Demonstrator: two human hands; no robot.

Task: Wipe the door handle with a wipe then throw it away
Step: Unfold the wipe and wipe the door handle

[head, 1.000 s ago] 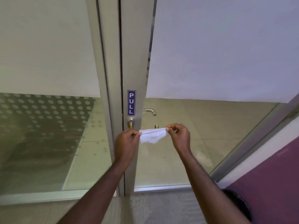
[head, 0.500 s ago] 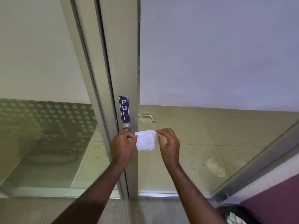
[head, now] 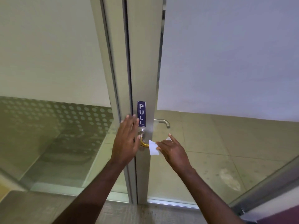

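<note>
A metal-framed glass door (head: 142, 62) carries a blue PULL sign (head: 141, 113). Just below the sign is the near door handle (head: 143, 141), brass-coloured on a round silver base. My right hand (head: 173, 151) holds a white wipe (head: 153, 147) against the handle's free end. My left hand (head: 127, 139) is flat with fingers spread, resting on the door frame left of the handle and holding nothing. A second silver handle (head: 163, 122) shows through the glass on the far side.
Frosted glass panels (head: 226, 54) fill the upper door and the side panel (head: 48, 46). A tiled floor (head: 218, 151) shows through the clear lower glass. A purple surface (head: 278, 215) sits at the bottom right corner.
My left hand let go of the wipe and moved up flat onto the door frame. My right hand now holds the wipe alone and has brought it onto the handle. The view has moved closer.
</note>
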